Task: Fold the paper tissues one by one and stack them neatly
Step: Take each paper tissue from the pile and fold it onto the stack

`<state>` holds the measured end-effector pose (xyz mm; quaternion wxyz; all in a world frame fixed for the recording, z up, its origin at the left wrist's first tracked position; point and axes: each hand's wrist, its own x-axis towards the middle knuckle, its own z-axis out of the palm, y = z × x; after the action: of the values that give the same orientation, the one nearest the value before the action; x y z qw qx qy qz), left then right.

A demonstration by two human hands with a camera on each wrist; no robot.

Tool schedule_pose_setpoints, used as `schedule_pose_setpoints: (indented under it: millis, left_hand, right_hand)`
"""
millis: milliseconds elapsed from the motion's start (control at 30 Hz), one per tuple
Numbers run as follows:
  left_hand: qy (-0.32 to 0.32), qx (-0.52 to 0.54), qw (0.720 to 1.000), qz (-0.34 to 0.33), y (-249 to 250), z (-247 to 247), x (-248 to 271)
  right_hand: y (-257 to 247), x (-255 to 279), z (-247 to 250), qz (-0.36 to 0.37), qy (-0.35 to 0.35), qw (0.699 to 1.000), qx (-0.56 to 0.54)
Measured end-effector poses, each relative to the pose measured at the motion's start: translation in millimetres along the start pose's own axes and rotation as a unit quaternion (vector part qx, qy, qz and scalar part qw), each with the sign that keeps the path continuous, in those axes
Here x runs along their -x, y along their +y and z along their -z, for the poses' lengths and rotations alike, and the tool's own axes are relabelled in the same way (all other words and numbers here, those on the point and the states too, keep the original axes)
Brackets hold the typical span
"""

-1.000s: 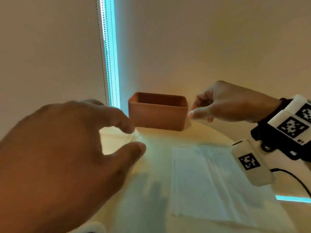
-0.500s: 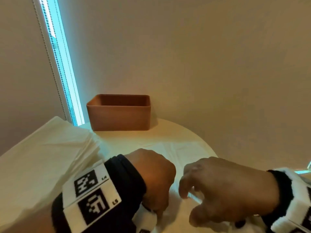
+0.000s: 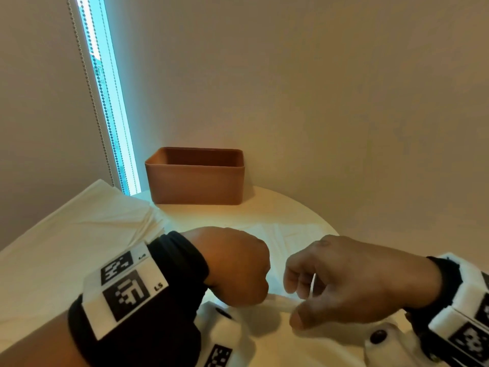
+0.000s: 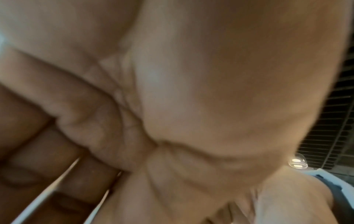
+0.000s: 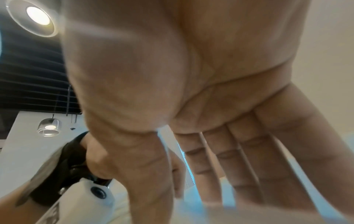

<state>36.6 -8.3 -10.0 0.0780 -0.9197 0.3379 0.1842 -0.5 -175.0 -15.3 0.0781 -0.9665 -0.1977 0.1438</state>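
- Fingers [image 3: 296,280] of the right hand [image 3: 352,276] are curled down, and with the thumb they pinch a thin white tissue [image 3: 280,304] at its near edge.
- Left hand [image 3: 238,266] is closed like a fist just beside the right one; the same tissue edge goes under it, so it seems to grip the paper too, but its fingertips are hidden in the head view.
- From the left wrist view the left fingers [image 4: 80,121] are bent tight into the palm, and thin white paper edges [image 4: 49,189] show below them.
- From the right wrist view the right fingers [image 5: 239,159] hang down close together with the thumb opposite; the picture is blurred at the tips, so the paper there I cannot see well.
- Both hands are low over the round pale desk [image 3: 277,207], near its front side.
- More white tissue sheets [image 3: 291,234] lie flat on the desk just behind the hands.
- On the left a thick stack of unfolded tissues [image 3: 79,234] lies, with its corner reaching toward the box.
- A brown rectangular box [image 3: 195,181] stands at the back of the desk, close to the wall, open on top. Only the upper part of its inner walls shows; if something is inside, I cannot tell.
- Each wrist carries a black band with white marker blocks [image 3: 124,284].
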Motion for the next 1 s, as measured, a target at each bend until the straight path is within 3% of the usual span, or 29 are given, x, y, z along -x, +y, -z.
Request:
schedule_pose_setpoints:
  millis: [167,367,533,700,900,1000]
  left_hand:
    - [0.001,0.002,1.0,0.006,-2.4,0.2,1.0]
    - [-0.009,0.04,0.999,0.005,-1.7,-0.4,4.3]
    - [0.111,0.046,0.993,0.013,-1.4,-4.9,7.2]
    - [0.173,0.081,0.981,0.032,-5.4,4.9,19.5]
    - [0.082,0.137,0.986,0.04,-16.2,4.4,29.4]
    - [0.092,0.153,0.983,0.031,-13.9,2.4,31.4]
  right_hand:
    - [-6.5,-3.7,-6.5,0.012,0.035,0.995,0.088]
    - [1.3,-9.4,-0.3,0.009,0.012,0.998,0.063]
    - [-4.1,-6.8,-0.9,-0.002,0.016,0.998,0.062]
    - [-7.1,-5.5,7.7,-0.021,0.034,0.999,0.027]
    - [-5.4,-11.0,8.0,-0.027,0.032,0.998,-0.036]
    - [-1.9,-13.5,8.6,-0.01,0.028,0.996,-0.089]
